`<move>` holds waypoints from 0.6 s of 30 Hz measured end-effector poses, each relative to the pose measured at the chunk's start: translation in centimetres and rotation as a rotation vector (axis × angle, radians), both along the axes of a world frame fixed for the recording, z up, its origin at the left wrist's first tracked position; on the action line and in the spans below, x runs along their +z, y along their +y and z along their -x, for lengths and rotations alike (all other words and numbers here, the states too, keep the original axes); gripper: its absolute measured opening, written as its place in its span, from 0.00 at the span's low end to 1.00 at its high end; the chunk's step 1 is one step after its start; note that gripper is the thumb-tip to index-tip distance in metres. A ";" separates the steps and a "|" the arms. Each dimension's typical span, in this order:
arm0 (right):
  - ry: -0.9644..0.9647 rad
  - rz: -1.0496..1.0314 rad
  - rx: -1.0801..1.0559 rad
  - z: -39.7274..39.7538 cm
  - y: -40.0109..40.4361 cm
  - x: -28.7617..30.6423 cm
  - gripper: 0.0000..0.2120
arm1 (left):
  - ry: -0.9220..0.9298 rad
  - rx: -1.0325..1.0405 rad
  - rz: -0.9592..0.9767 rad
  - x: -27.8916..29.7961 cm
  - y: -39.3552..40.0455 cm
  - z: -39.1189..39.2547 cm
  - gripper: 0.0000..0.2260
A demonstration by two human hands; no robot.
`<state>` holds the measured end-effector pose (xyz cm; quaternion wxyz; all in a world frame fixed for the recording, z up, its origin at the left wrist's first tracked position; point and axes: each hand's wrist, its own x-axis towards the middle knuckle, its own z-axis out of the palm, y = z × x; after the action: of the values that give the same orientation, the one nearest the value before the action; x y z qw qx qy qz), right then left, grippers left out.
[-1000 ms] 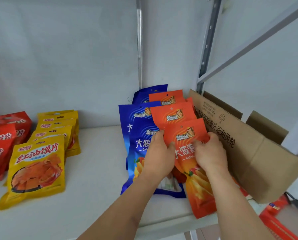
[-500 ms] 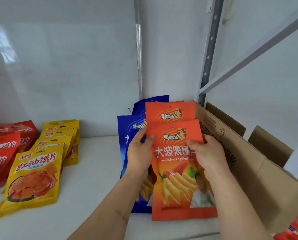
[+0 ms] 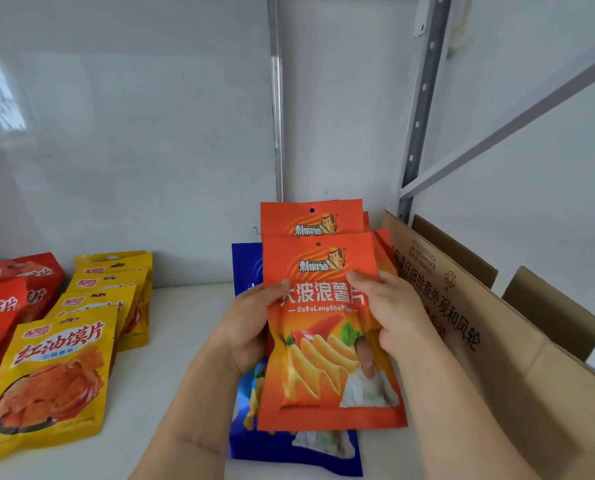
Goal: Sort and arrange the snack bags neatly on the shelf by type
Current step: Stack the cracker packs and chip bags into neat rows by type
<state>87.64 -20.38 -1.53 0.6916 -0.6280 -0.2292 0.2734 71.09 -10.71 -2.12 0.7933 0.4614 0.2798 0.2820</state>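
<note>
Both hands, left [image 3: 251, 327] and right [image 3: 389, 317], pinch the orange bags [image 3: 327, 341] by their side edges above the blue bags [image 3: 289, 448] at 6 o'clock; light, slick, crushable pouches, best gripped at the seams.

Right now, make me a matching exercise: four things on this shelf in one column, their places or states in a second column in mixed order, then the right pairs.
Things:
1. orange bags
2. blue bags
3. yellow bags
4. cardboard box

Places or states:
A. lying in a row on the left part of the shelf
B. open, standing at the far right
C. held up by the left hand and right hand
D. behind and under the held stack

Pairs: 1-C, 2-D, 3-A, 4-B
</note>
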 end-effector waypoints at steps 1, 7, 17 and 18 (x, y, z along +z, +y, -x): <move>-0.027 0.004 -0.002 0.2 0.2 -0.2 0.04 | 0.000 0.004 0.009 0.1 0.2 0.3 0.18; -0.166 0.042 -0.046 0.9 1.5 -1.4 0.07 | 0.053 -0.003 0.013 -0.1 0.9 1.2 0.14; -0.604 0.259 -0.341 -2.6 1.2 -1.1 0.20 | 0.059 0.144 0.066 -0.5 2.5 1.8 0.12; -0.650 0.323 -0.349 -3.0 1.4 -1.3 0.21 | 0.058 0.156 0.064 -0.5 2.6 1.8 0.12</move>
<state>90.59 -18.98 -2.79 0.5114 -0.8120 -0.2800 -0.0285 69.26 -8.09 -2.63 0.7750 0.4205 0.3466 0.3201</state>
